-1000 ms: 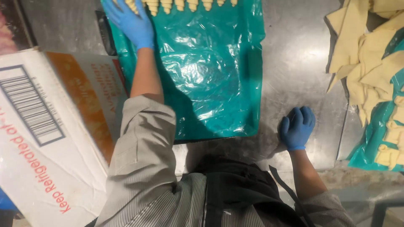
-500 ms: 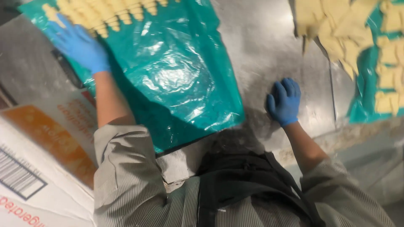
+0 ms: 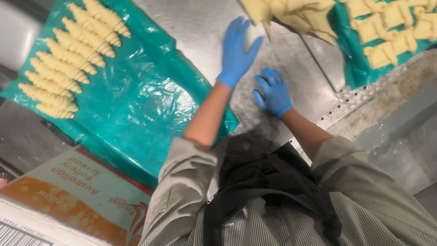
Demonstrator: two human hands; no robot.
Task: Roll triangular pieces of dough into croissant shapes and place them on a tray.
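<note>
Above a steel table, the left hand, fingers spread and empty, reaches toward cut dough triangles, likely fetching one, while the empty right hand rests nearer.

Far left: rows of rolled raw croissants, pale yellow, packed side by side in two lines w/ ends touching, on a crinkled teal plastic sheet. The sheet runs diagonally from the far left toward the near middle of the steel bench, shiny and mostly bare on its right half.

Near left: a cardboard box, orange and cream top w/ red print, its edge just beside the sheet's near edge.

Far right: a second teal sheet w/ cut dough pcs, squarish, laid close together. Near it, a studded metal strip along the bench edge, then grey floor.
</note>
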